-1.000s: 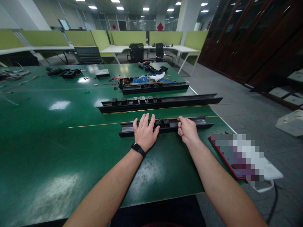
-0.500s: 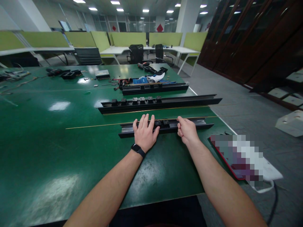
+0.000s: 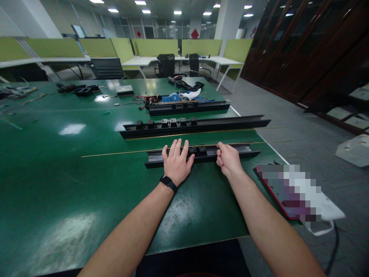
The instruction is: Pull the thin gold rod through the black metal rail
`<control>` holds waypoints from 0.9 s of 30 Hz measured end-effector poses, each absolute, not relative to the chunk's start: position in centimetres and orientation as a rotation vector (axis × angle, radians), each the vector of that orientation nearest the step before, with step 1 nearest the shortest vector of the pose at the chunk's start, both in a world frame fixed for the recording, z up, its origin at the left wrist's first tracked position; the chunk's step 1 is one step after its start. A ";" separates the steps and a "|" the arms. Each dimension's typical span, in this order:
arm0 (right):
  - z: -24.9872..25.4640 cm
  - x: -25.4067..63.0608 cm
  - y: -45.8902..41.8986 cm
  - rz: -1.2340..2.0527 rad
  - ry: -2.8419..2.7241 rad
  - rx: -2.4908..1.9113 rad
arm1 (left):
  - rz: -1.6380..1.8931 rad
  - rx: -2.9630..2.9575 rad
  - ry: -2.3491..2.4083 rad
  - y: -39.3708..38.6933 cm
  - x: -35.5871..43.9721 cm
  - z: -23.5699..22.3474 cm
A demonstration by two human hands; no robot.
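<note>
A short black channel rail (image 3: 245, 153) lies across the green table in front of me, with small black blocks (image 3: 198, 150) in its trough. My left hand (image 3: 176, 163), wearing a dark wristband, rests on the left half of this rail with its fingers spread. A thin yellow rod (image 3: 115, 154) runs along the rail's far side and sticks out past both ends. On the right half, my right hand (image 3: 229, 158) is closed in a pinch at the rod, its knuckles over the rail. The exact contact under the fingers is hidden.
Beyond lies a longer black rail (image 3: 225, 124) with several blocks and another yellow rod (image 3: 184, 134). A third rail (image 3: 190, 109) sits farther back beside blue material (image 3: 170, 98). A red-edged, partly blurred item (image 3: 273, 192) lies at the table's right edge. Tools (image 3: 178, 79) are at the far end.
The yellow rod has slid very slightly to the right, and my right hand has shifted a little the same way. My left hand stays in place on the rail.
</note>
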State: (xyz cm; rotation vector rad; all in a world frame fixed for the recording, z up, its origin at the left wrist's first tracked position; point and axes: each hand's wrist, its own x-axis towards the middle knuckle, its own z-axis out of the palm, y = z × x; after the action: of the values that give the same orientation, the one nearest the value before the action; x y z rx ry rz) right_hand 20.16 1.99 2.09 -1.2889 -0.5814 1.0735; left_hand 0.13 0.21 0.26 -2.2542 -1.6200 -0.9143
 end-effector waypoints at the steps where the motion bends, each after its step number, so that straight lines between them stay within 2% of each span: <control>1: 2.1 20.1 2.0 1.073 -0.578 -1.291 | -0.913 -2.256 -1.621 0.2 0.1 0.3; 27: 1.9 20.4 2.1 1.077 -0.592 -1.294 | -0.927 -2.269 -1.638 0.1 0.1 0.4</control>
State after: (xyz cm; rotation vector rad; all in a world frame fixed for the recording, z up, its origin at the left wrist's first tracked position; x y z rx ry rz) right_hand 20.41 2.10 1.89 -1.2941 -0.5918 1.0768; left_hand 0.11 0.12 0.40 -2.2689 -1.6377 -0.9268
